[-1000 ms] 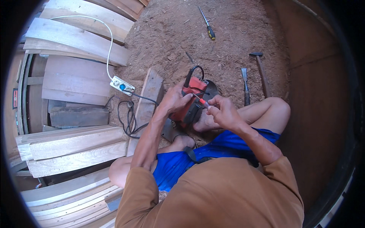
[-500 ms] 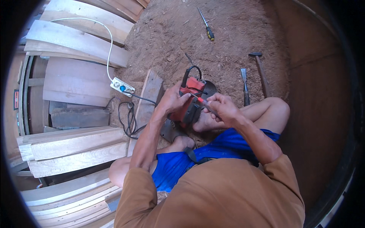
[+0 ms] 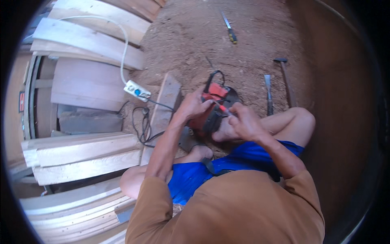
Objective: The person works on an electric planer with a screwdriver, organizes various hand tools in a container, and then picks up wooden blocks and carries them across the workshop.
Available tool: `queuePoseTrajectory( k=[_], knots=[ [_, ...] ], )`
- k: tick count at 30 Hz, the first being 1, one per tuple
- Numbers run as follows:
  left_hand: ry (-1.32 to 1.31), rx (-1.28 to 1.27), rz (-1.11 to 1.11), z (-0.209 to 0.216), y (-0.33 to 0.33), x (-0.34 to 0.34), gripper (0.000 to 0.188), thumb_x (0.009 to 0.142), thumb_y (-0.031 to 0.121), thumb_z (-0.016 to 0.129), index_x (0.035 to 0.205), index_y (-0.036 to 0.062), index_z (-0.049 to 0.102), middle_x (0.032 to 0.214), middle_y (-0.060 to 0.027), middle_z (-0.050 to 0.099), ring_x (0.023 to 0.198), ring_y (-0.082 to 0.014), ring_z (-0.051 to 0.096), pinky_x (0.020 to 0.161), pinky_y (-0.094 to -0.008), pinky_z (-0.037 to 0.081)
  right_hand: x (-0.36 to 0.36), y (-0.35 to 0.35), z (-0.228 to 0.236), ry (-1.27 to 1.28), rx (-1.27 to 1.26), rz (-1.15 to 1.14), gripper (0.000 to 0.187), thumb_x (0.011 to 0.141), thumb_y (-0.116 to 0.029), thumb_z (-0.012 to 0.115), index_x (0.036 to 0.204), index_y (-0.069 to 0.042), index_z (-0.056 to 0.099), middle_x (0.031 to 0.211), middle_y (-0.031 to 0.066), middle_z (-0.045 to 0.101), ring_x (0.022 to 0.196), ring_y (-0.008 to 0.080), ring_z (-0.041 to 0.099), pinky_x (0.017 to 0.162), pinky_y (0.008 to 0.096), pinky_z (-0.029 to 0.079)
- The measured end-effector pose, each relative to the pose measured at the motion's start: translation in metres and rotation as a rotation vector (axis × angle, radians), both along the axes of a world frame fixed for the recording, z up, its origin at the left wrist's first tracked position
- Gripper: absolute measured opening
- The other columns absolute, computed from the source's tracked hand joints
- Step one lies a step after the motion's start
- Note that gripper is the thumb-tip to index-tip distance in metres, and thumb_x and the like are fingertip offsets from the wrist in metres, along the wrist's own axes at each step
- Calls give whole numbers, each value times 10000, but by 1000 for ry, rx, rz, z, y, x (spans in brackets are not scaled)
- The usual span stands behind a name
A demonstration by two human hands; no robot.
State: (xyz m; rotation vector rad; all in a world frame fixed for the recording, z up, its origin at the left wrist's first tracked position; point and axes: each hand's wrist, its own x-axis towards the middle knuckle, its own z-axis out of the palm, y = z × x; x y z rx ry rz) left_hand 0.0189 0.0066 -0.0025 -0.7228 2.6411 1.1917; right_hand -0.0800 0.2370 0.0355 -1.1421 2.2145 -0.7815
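Between my bare feet sits a red and black corded power tool (image 3: 217, 90), which looks like an electric planer. My left hand (image 3: 193, 106) is closed on its upper left part, with the thumb toward the middle of the body. In my right hand (image 3: 245, 122) is a screwdriver (image 3: 222, 108) with a red and clear handle. Its tip points up and left to the tool's body, close to my left thumb. Whether the tip sits in a screw is too small to tell. My palm hides the handle's end.
Wood shavings cover the ground. A chisel (image 3: 269, 95) and a hammer (image 3: 287, 79) lie right of the tool, and a yellow-black handled file-like tool (image 3: 230, 32) lies farther off. A power strip (image 3: 137, 91), black cable (image 3: 143, 130) and stacked boards (image 3: 87, 152) are at left.
The view has shifted slightly, so the whole scene sits farther right. My right-hand fingers have changed their hold around the screwdriver handle. My left hand stays on the power tool.
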Motion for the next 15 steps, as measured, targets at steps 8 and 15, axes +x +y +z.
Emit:
queuePoseTrajectory(
  k=[8, 15],
  knots=[
    [11, 92, 18, 6, 6, -7, 548, 858, 266, 723, 1369, 132, 573, 1121, -191, 731, 1070, -380, 698, 922, -433, 552, -9, 2, 1, 25, -33, -149, 335, 893, -252, 661, 1041, 35, 574, 816, 243, 680, 673, 415, 665, 648, 522, 523],
    [-51, 102, 56, 9, 4, -7, 532, 865, 275, 716, 1361, 142, 579, 1124, -208, 725, 1099, -378, 688, 958, -439, 535, -12, 3, 23, -68, 33, 23, 365, 844, -228, 674, 1082, 7, 527, 859, 291, 650, 844, 495, 644, 774, 590, 478]
  ],
)
